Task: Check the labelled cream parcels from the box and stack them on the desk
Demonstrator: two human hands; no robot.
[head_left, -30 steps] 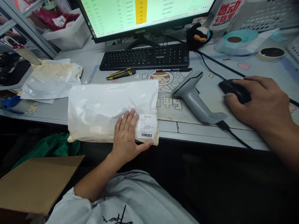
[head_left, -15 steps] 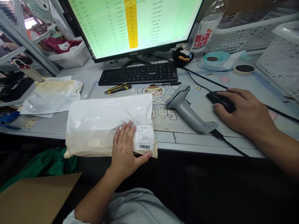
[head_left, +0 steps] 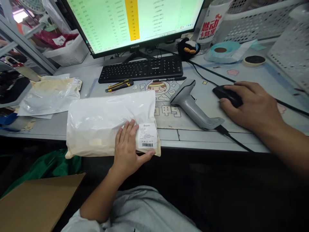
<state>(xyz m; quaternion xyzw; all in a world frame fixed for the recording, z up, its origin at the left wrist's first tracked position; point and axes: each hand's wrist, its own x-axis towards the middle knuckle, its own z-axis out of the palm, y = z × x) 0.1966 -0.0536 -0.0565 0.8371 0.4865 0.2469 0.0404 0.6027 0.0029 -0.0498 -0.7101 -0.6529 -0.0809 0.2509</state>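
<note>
My left hand point(head_left: 126, 151) lies on a white plastic mailer bag point(head_left: 96, 112), fingers stretched out flat beside a barcode label point(head_left: 147, 135), thumb along the bag's front edge. The bag is plump and overhangs the front of the desk a little. My right hand point(head_left: 257, 104) is wrapped over a black computer mouse point(head_left: 227, 95), its thumb on the near side. Between the two hands a grey barcode scanner point(head_left: 193, 108) rests on the desk mat, its cable running off to the right.
A monitor point(head_left: 135, 47) stands behind a black keyboard point(head_left: 141, 69). A yellow-black utility knife point(head_left: 119, 85) and a pen point(head_left: 169, 79) lie before it. More mailers point(head_left: 51, 96) are on the left. Tape rolls point(head_left: 224, 50), a bottle point(head_left: 211, 27) and white baskets point(head_left: 289, 54) occupy the right; a cardboard box point(head_left: 41, 199) is below.
The camera view has tilted slightly downward, so the desk sits higher in the picture. Both hands keep their places on the mailer bag and the mouse.
</note>
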